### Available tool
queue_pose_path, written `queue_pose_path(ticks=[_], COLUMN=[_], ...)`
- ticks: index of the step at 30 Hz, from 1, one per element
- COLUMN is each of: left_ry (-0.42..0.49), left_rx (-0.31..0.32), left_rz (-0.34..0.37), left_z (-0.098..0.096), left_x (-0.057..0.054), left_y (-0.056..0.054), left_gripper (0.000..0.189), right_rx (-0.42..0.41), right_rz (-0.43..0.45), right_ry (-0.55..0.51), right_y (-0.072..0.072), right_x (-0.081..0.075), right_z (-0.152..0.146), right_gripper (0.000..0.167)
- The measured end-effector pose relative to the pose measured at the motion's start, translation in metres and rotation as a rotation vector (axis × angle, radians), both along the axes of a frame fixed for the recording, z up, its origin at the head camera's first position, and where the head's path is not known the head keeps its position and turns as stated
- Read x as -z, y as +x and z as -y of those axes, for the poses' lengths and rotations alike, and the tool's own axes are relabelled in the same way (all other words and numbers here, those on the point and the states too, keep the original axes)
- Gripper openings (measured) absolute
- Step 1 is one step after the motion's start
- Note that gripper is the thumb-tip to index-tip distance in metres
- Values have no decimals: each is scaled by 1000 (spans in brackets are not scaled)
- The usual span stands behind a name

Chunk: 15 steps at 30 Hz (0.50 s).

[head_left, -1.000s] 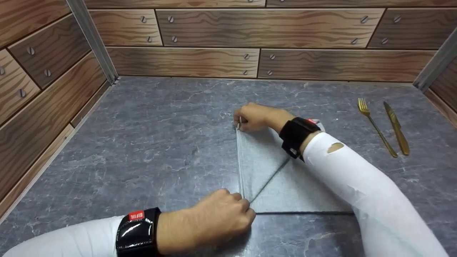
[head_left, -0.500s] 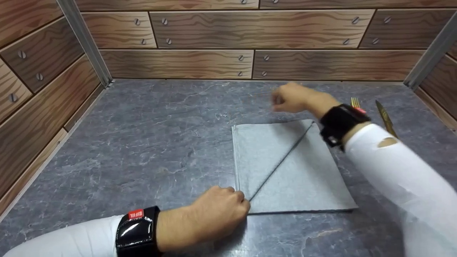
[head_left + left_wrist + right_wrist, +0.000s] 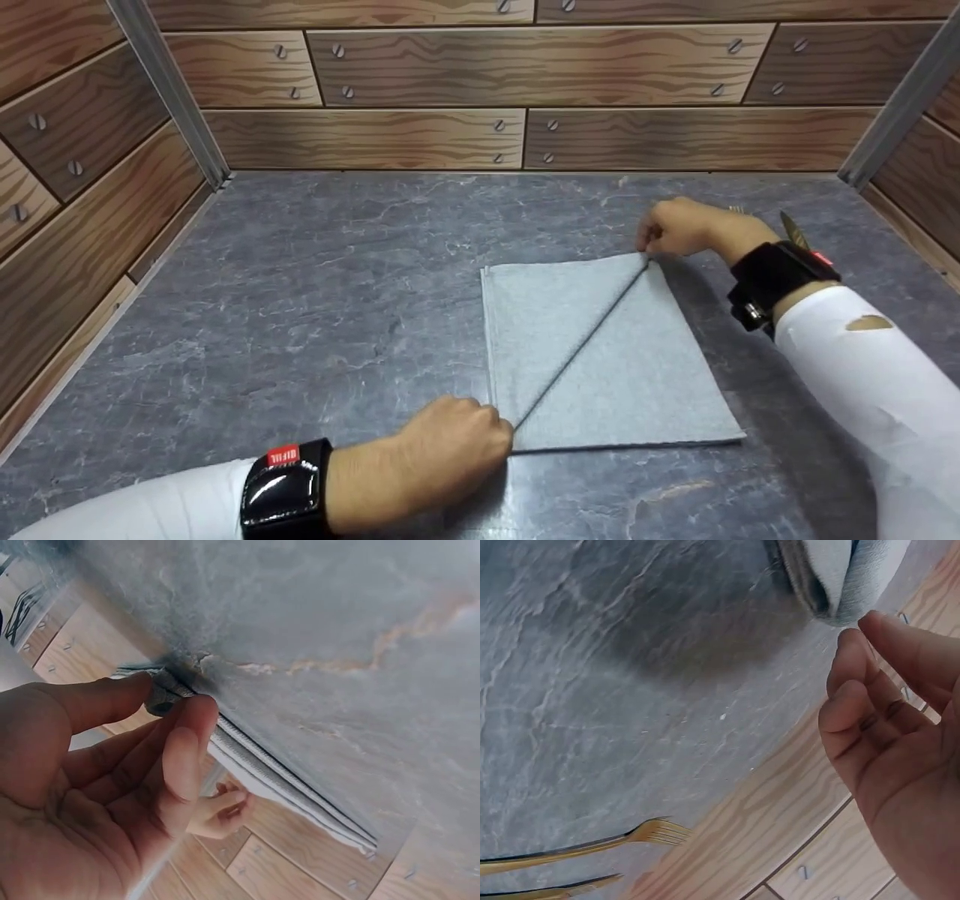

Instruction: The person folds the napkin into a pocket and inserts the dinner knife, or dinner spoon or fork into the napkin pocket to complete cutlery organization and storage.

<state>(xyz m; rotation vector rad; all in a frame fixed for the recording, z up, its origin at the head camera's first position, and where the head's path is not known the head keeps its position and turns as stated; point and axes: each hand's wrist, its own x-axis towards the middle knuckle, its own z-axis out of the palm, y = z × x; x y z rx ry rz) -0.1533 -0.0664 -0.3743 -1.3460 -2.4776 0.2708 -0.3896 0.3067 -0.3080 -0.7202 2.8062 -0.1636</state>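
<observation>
A light grey cloth napkin (image 3: 607, 360) lies folded on the grey marbled table (image 3: 300, 315), a dark fold line running diagonally across its top. At its near left corner my left hand (image 3: 450, 446) pinches the layers between thumb and forefinger, as the left wrist view shows on the napkin's edge (image 3: 262, 776). My right hand (image 3: 682, 225) is at the far right corner, where the diagonal ends. In the right wrist view its thumb and loosely bent fingers (image 3: 847, 701) come right up to the napkin's corner (image 3: 859, 596), with no cloth visible between them.
A gold fork (image 3: 630, 836) and a gold knife (image 3: 562, 890) lie to the right of the napkin, mostly hidden by the right arm in the head view. Wood-patterned panels (image 3: 360, 139) wall the table at the back and sides.
My right hand has let go of the napkin's far left corner and moved right to the far right corner. My left hand stays on the near left corner.
</observation>
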Motion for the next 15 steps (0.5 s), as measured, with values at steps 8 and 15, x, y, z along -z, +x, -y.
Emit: queue_pose_path(ticks=[8,15], left_ry=[-34,-83], left_rx=[69,105], left_rz=[-60,-111], left_z=[3,2], left_x=[-3,-5], left_y=[2,3], left_gripper=[12,11], right_rx=[29,33], right_rz=[104,207], right_ry=[-37,-63], right_y=[-2,-6], right_x=[5,14], right_z=[-10,-11], right_gripper=[10,19])
